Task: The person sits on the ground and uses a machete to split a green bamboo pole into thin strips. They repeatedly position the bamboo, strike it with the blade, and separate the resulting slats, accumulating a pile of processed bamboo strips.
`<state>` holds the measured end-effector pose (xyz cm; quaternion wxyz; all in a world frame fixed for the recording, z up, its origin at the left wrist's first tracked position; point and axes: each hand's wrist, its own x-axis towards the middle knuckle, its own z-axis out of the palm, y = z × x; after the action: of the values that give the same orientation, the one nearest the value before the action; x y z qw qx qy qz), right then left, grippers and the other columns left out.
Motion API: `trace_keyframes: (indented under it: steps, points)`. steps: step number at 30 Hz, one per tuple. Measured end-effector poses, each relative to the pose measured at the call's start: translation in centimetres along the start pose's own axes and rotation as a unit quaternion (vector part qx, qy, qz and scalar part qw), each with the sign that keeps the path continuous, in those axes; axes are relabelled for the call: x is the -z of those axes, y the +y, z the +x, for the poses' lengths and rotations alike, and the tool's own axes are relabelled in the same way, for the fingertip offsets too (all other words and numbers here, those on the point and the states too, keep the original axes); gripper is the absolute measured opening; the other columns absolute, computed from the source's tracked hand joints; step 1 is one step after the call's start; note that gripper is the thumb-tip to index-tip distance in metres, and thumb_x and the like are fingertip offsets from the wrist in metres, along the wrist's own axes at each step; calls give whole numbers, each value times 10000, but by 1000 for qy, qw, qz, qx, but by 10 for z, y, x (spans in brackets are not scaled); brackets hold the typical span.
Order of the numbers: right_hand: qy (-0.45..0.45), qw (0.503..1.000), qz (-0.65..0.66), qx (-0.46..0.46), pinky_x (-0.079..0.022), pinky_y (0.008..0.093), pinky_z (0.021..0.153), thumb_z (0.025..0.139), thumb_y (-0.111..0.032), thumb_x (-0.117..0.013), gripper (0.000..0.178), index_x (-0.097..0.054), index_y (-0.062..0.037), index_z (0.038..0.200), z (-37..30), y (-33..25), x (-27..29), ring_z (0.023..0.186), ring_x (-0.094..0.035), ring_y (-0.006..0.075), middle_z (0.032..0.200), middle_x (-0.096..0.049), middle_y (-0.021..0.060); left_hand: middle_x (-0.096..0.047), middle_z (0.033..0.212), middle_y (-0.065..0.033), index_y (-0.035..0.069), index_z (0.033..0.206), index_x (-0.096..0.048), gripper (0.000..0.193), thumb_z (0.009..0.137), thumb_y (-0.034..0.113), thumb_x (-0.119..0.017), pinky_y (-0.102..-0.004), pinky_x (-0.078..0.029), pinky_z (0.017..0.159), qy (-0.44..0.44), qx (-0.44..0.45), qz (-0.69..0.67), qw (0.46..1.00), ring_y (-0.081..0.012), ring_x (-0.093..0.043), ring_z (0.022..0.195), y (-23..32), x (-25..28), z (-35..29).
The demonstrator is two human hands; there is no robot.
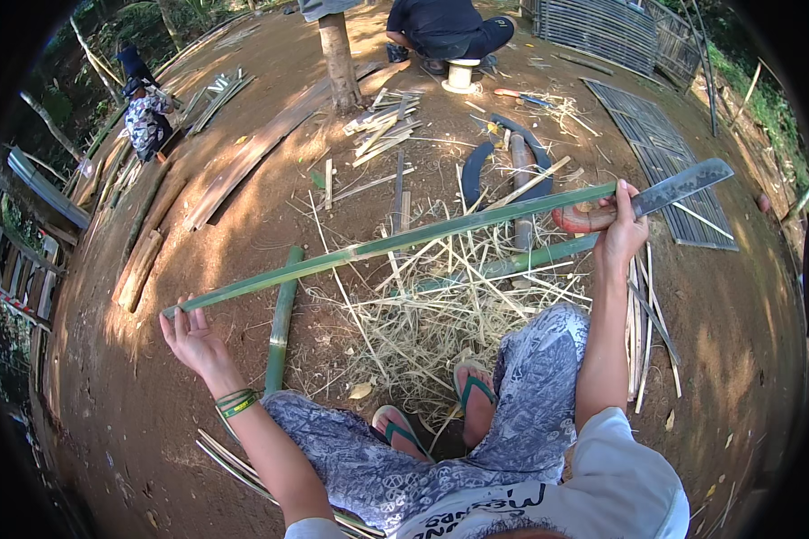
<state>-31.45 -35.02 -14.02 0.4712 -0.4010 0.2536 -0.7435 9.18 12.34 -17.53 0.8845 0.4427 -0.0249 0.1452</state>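
While the person sits with 2 sandalled feet planted on the dirt, patterned trousers fill the lower middle. At lower left the left hand, banded at the wrist, is spread flat, its fingertips touching the near end of a long green bamboo strip. That strip runs up and to the right, above a heap of pale shavings. At its far end the right hand is clenched around the reddish handle of a long knife, whose blade points right and meets the strip. Beyond lie split bamboo slats, a post and woven bamboo panels. Farthest off, 1 person squats and another stands at left.
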Motion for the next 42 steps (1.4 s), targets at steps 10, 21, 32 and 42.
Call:
trace_keyframes:
  steps: [10, 21, 32, 42]
  points:
    - [-37, 998, 34, -36, -504, 247, 672, 908, -112, -740, 160, -668, -15, 1012, -15, -15, -11, 707, -633, 127, 820, -655, 39, -510, 1325, -302, -23, 1481, -243, 459, 1051, 32, -392, -402, -587, 974, 10, 22, 29, 999, -383, -602, 1174, -7, 22, 21]
    - [-55, 994, 86, -26, -523, 269, 636, 875, -76, -768, 160, -666, -17, 983, -26, -29, -20, 671, -646, 146, 813, -683, 68, -568, 1193, -178, -72, 1163, -505, 253, 988, 109, -534, -331, -529, 1003, -5, 228, 61, 972, -263, -608, 1070, -85, 88, 83]
    - [-65, 992, 100, -49, -515, 259, 611, 873, -87, -773, 147, -678, -11, 956, -36, -34, -38, 654, -643, 131, 777, -678, 59, -602, 1018, -164, -55, 1050, -525, 197, 940, 107, -544, -362, -599, 830, -22, 320, 138, 937, -278, -641, 943, -139, 138, 104]
    - [-90, 994, 60, 4, -506, 249, 623, 875, -91, -770, 144, -696, 4, 955, -34, -48, -46, 660, -634, 117, 785, -691, 58, -565, 1118, -284, -110, 1181, -455, 355, 928, 133, -515, -489, -582, 844, 26, 526, 265, 808, -411, -644, 952, -140, 133, 64]
